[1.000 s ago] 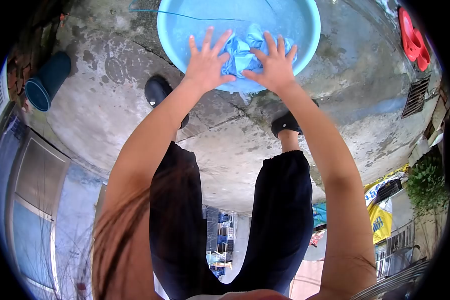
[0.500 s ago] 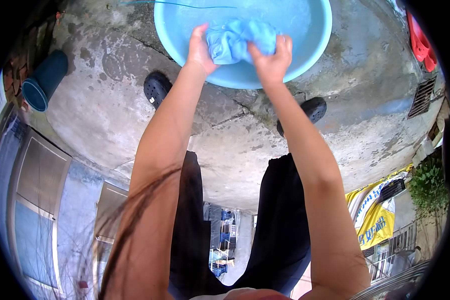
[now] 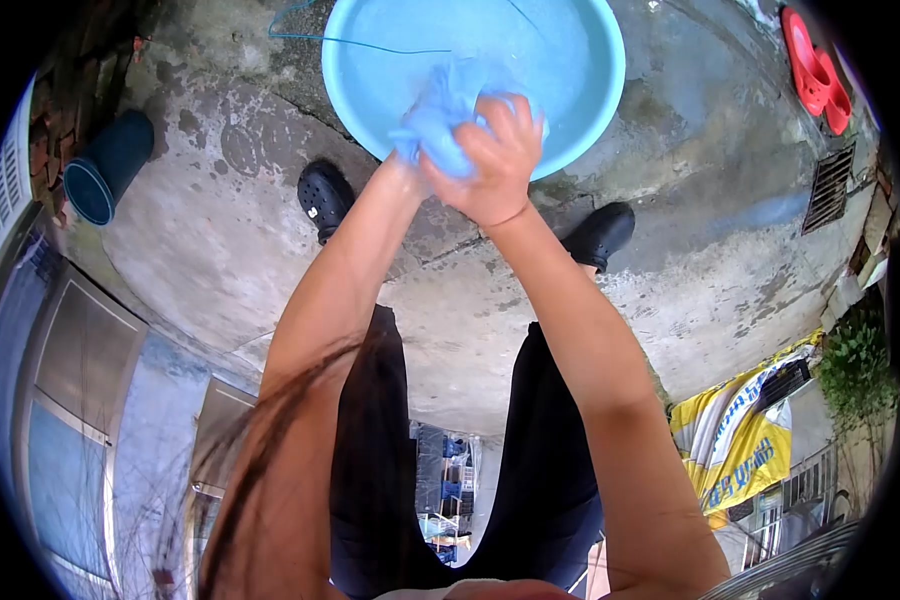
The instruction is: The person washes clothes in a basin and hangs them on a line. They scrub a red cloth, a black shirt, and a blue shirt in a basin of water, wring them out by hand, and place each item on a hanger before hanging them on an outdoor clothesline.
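A wet, light blue cloth (image 3: 438, 140) is bunched up above the near rim of a large light blue basin (image 3: 610, 90). My right hand (image 3: 495, 160) is wrapped round the cloth from the right, fingers curled. On the left my left hand (image 3: 410, 172) holds the same cloth from below; it is blurred and most of its fingers are hidden by the cloth and my right hand. The two hands are close together. Water is in the basin, and a thin blue-green wire (image 3: 390, 48) reaches over its left rim.
A dark green bucket (image 3: 115, 165) lies tipped at the left. Red shoes (image 3: 815, 80) and a floor drain grate (image 3: 829, 190) are at the right. Black clogs are on my feet on wet concrete (image 3: 450, 340). A yellow and white banner (image 3: 745, 440) lies lower right.
The cloth was pressed down in the basin under spread hands, then lifted and gathered. Now it is nearer me, at the near rim, and my hands have come together on it.
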